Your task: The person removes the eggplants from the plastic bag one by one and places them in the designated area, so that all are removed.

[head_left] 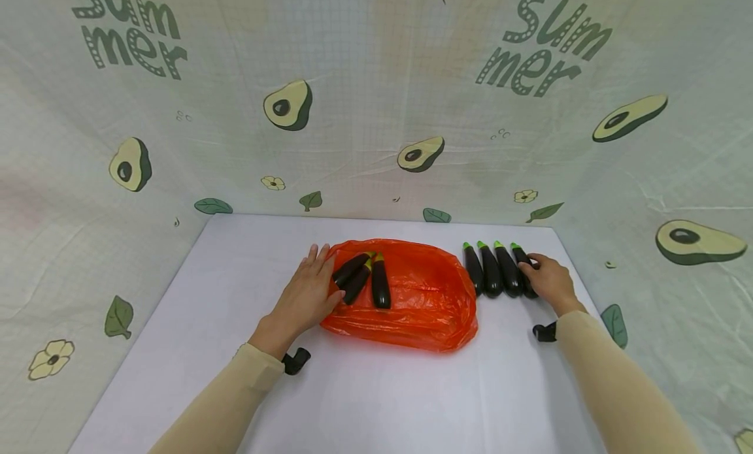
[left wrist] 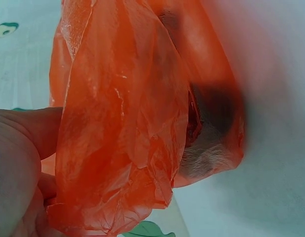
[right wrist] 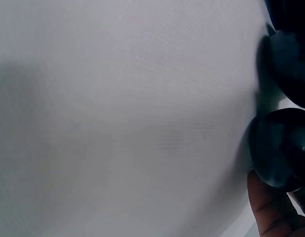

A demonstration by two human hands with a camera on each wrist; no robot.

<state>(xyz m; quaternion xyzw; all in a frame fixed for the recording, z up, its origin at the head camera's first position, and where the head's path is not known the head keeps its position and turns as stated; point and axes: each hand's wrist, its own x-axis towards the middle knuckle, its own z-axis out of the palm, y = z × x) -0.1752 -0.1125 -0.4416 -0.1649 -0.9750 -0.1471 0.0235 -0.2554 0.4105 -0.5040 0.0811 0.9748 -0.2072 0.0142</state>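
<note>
An orange plastic bag (head_left: 423, 291) lies spread with its mouth up, and three dark eggplants (head_left: 381, 287) with green-yellow caps are inside. At the bag's left edge my left hand (head_left: 306, 294) holds the rim, thumb on the inner side; in the left wrist view the plastic (left wrist: 122, 118) hides part of the fingers. To the right of the bag several eggplants (head_left: 490, 271) stand in a row with bright green stem ends pointing away. My right hand (head_left: 550, 281) grips the rightmost eggplant (head_left: 520, 261), whose rounded end (right wrist: 283, 148) shows in the right wrist view.
Everything lies on a white tabletop (head_left: 376, 402). A cloth (head_left: 365, 101) printed with avocados, leaves and lettering hangs behind and at both sides. Black wrist-camera mounts (head_left: 296, 361) stick out beside both wrists.
</note>
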